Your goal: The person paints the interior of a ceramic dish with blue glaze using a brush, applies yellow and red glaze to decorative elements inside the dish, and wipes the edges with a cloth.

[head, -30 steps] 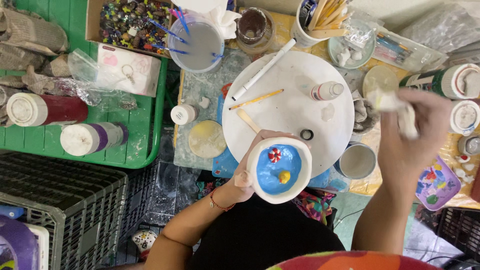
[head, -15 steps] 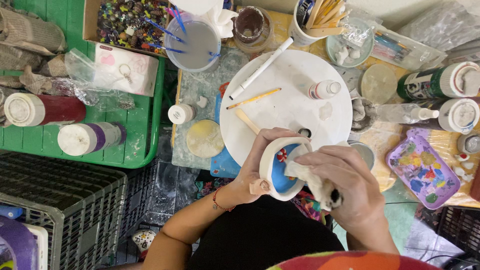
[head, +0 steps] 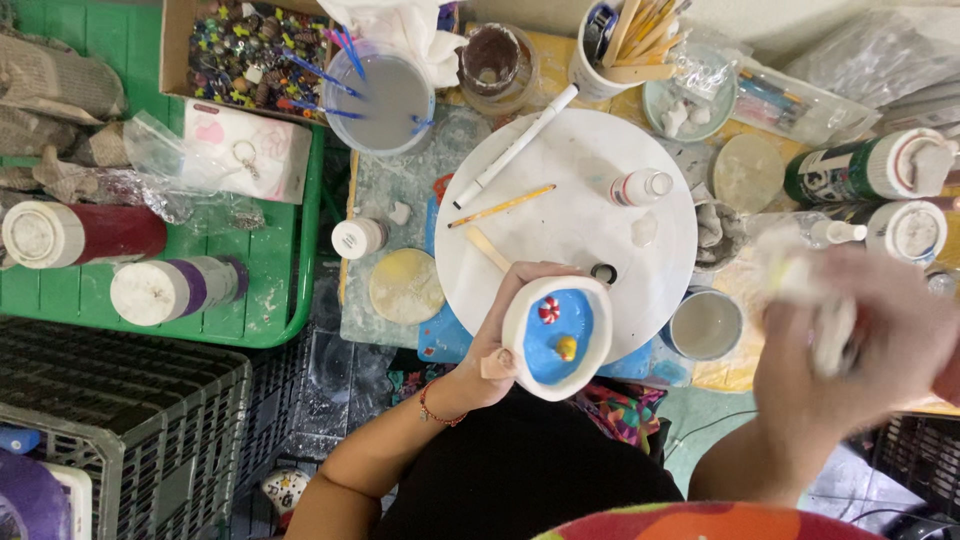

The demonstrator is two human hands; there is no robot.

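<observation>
Now our left hand (head: 492, 345) gripping the blue-glazed clay bowl (head: 557, 337), our blurred right hand (head: 850, 350) clutching a pale rag (head: 800, 285).

The bowl (head: 557, 338) looks like matt white clay outside, with glossy blue glaze inside. The round board (head: 590, 225) is smooth, matt white. The pencil (head: 500, 206) and the sticks (head: 640, 35) in the cup look wooden. The crate (head: 110, 420) is dark ribbed plastic; the tray (head: 290, 250) is shiny green plastic. The rag (head: 810, 300) in the right hand (head: 850, 370) seems soft cloth, blurred.
</observation>
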